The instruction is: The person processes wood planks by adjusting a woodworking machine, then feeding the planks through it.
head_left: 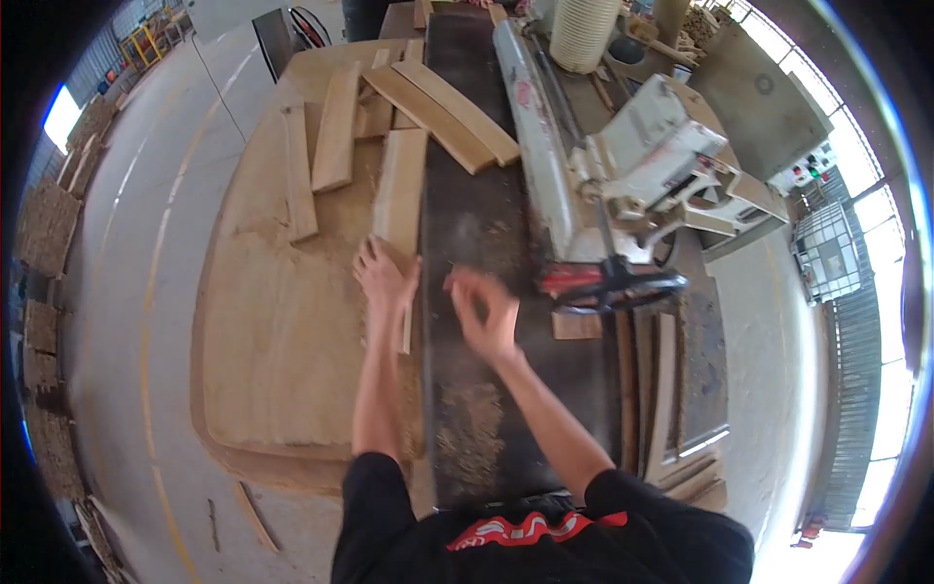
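Note:
My left hand (384, 276) grips the near end of a pale wooden board (399, 190), fingers across its top and the thumb along its right edge. That board lies lengthwise on the plywood tabletop, beside the dark machine bed (477, 219). A thin pale strip shows below the hand. Over the dark bed, my right hand (484, 313) is curled, its thumb and fingers forming a loop; motion blurs it slightly. Whatever its fingertips may hold is too small to make out.
Several loose boards (336, 127) lie on the plywood top (282, 370), and two slant (457, 112) onto the bed. A light machine housing with a black handwheel (623, 289) stands right. Sawdust (470, 433) covers the near bed. Wood strips (664, 389) stand at right.

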Available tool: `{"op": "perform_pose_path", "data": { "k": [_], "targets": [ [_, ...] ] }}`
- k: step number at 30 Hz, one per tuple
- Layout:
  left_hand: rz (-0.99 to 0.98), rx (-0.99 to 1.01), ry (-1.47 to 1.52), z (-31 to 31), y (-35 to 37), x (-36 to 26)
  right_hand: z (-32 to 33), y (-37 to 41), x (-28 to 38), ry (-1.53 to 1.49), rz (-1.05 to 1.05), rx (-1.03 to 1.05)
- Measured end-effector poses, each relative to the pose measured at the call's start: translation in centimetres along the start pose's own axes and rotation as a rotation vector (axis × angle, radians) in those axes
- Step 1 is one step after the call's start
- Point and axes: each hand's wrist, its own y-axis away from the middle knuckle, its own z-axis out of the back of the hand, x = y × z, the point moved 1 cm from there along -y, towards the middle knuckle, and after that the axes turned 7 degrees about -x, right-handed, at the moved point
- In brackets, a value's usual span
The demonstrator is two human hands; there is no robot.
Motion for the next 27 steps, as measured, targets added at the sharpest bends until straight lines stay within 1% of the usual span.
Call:
{"op": "perform_pose_path", "data": {
  "k": [1,2,3,4,5,6,7,8,10,12,13,14,16,18,19,20,22,23,24,25,26,27],
  "targets": [
    [-0.005,-0.017,-0.04,-0.1,0.5,-0.2,-3.1,-4.4,-1.3,-0.006,-0.124,-0.112],
    [0.024,-0.009,-0.04,0.3,0.7,-0.4,-6.2,-9.1,-4.1,0.061,-0.062,-0.238],
    [0.052,0.001,-0.048,1.3,1.1,-0.4,-8.7,-13.5,-7.0,0.115,-0.085,-0.258],
    [0.08,0.012,-0.001,2.5,1.7,0.3,-11.1,-17.5,-10.4,0.301,-0.118,-0.238],
    [0.065,0.01,0.032,4.5,2.9,0.9,-13.5,-21.5,-15.1,0.44,-0.124,-0.146],
    [0.078,0.053,0.0,6.5,4.4,2.0,-15.1,-25.3,-18.9,0.579,-0.116,-0.055],
    [0.059,0.033,-0.08,7.9,6.5,3.8,-15.6,-28.3,-20.8,0.787,-0.18,0.119],
    [0.044,0.063,-0.061,10.0,8.5,6.0,-15.6,-30.7,-22.1,0.995,-0.239,0.297],
    [0.02,0.039,-0.062,14.3,12.2,9.8,-13.8,-33.8,-23.3,1.204,-0.218,0.493],
    [0.082,0.061,-0.152,18.9,15.1,12.6,-13.4,-33.2,-26.3,1.131,-0.248,0.496],
    [0.083,0.083,-0.177,20.9,16.2,14.3,-13.4,-32.4,-26.2,1.128,-0.201,0.454],
    [0.085,0.109,-0.198,22.5,16.8,15.9,-13.8,-31.3,-25.9,1.148,-0.213,0.43],
    [0.122,0.1,-0.182,24.3,16.6,18.6,-15.2,-29.2,-24.3,1.188,-0.229,0.377],
    [0.168,0.067,-0.208,24.4,16.3,19.0,-16.9,-25.2,-20.9,1.211,-0.265,0.322],
    [0.191,0.038,-0.242,23.7,14.8,18.9,-17.4,-22.7,-19.0,1.197,-0.288,0.283],
    [0.212,0.012,-0.277,23.2,12.9,18.5,-17.9,-20.2,-16.5,1.178,-0.331,0.275],
    [0.05,-0.09,-0.239,21.4,6.3,16.0,-17.5,-14.8,-12.6,1.138,-0.352,0.224],
    [-0.084,-0.183,-0.104,19.5,2.1,15.6,-16.9,-12.2,-11.0,1.137,-0.367,0.222],
    [-0.136,-0.246,-0.005,17.3,-2.1,14.8,-15.9,-9.8,-9.4,1.139,-0.365,0.236],
    [-0.202,-0.297,0.032,12.9,-6.7,16.3,-14.7,-7.6,-7.8,1.14,-0.358,0.247],
    [-0.171,-0.246,0.193,10.2,-11.4,15.3,-13.4,-5.3,-6.3,1.134,-0.338,0.246],
    [-0.079,-0.15,0.25,7.2,-15.8,14.6,-11.9,-3.0,-4.9,1.128,-0.316,0.244]
  ]
}}
